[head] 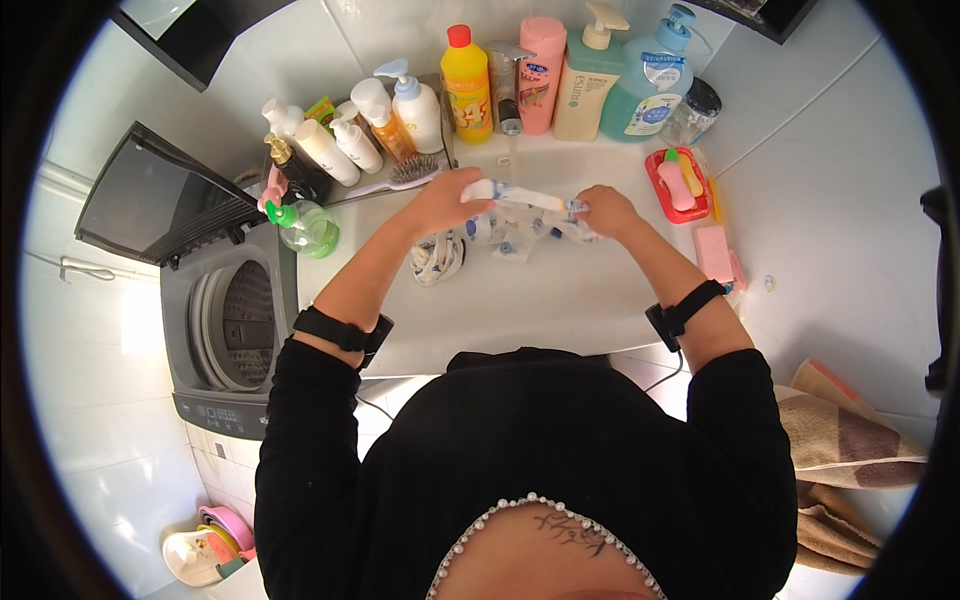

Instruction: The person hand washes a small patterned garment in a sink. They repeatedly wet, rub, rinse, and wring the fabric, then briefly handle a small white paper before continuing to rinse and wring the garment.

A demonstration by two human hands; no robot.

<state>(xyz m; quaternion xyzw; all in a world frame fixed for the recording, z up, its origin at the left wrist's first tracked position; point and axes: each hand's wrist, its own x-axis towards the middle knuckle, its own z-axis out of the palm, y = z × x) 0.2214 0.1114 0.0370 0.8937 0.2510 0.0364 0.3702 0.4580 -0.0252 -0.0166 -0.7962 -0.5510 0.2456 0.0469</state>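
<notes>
Over the white sink [540,300], a thin white cloth with a blue print [529,196] is stretched between my two hands. My left hand [448,201] grips its left end. At the opposite end, my right hand [607,210] pinches a bunched part. The lower folds hang into the basin and look wet. Just below my left hand lies a crumpled bundle of similar printed cloth [437,259], touching neither hand. Water appears to run from the faucet [510,116] behind the stretched cloth. My fingertips are partly hidden by the fabric.
Along the back ledge stand several bottles, including a yellow bottle with a red cap [466,86] and a blue pump bottle [651,90]. A hairbrush [409,172] lies left. Right are a red soap dish [681,187] and pink block [712,253]. An open top-loading washing machine [225,322] adjoins the left.
</notes>
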